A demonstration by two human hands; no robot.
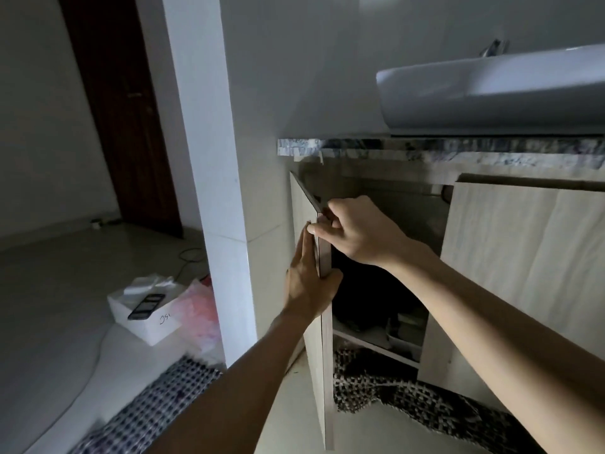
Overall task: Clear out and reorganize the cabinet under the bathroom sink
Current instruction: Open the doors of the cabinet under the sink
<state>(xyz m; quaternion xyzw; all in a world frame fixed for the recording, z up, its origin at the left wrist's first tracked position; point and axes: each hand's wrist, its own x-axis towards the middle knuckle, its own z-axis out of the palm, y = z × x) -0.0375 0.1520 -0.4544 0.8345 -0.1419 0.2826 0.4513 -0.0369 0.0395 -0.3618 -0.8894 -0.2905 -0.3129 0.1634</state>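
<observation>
At 6 o'clock, nearest the camera, a checkered cloth [154,398] lies on the floor, with more of it bunched under the cabinet [376,347] opening at 5 o'clock. Both forearms reach up from the bottom edge to the left cabinet door [327,371], which stands open, edge-on to the camera, at centre frame. The left hand [309,283] lies against the door's outer face, fingers straight and pressed together, thumb hooked round the edge. The right hand [357,231] grips the same edge higher up, fingers curled round it. The right cabinet door [523,257] at 3 o'clock hangs ajar. Inside, dark contents and a small tray [404,339] sit on the cabinet floor; details cannot be told. At 9 o'clock, a white box [144,319] carries a phone [146,306], beside a pink bag [196,309]. At 1 o'clock, the white sink [491,90] rests on a marbled counter [425,152].
</observation>
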